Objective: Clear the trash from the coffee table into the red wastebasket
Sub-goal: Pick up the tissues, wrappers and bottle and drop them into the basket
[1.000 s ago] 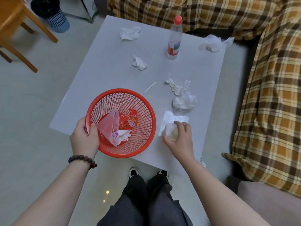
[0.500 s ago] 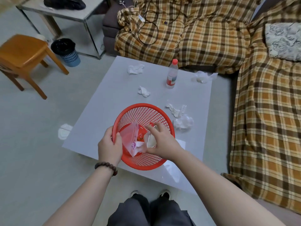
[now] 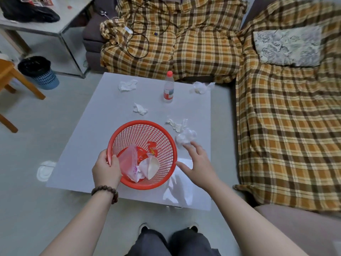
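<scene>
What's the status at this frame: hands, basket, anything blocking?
Left hand grips red wastebasket rim. Right hand open, empty, reaching toward crumpled plastic wrap. Tissues and a bottle left on the coffee table. Nothing blocking.

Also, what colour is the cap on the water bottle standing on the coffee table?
Red, on the clear bottle with a red-and-white label; the head view shows it.

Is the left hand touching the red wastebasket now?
Touching. In the head view the left hand grips the near rim of the red wastebasket, its thumb hooked over the rim's edge and inside, with no gap visible.
</scene>
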`<control>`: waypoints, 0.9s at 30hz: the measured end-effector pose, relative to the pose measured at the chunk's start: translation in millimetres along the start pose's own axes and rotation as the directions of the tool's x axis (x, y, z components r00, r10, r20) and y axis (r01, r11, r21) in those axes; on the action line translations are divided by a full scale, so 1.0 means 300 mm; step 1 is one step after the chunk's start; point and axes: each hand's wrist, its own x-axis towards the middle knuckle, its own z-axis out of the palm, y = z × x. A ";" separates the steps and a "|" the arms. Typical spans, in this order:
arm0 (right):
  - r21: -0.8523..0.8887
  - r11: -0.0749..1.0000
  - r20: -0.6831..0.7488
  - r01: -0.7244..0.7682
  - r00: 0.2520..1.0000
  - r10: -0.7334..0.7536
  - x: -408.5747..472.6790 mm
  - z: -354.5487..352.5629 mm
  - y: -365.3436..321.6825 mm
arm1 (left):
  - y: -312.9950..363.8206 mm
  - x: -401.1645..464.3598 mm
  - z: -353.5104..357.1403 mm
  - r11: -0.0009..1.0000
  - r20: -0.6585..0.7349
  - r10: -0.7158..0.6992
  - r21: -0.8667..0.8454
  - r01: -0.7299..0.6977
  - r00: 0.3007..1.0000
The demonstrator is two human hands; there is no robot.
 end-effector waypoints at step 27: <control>-0.047 0.989 0.279 0.143 0.952 -0.125 0.253 -0.602 0.750 | 0.373 -0.509 0.581 0.952 -0.511 -0.283 -0.048 0.301 0.812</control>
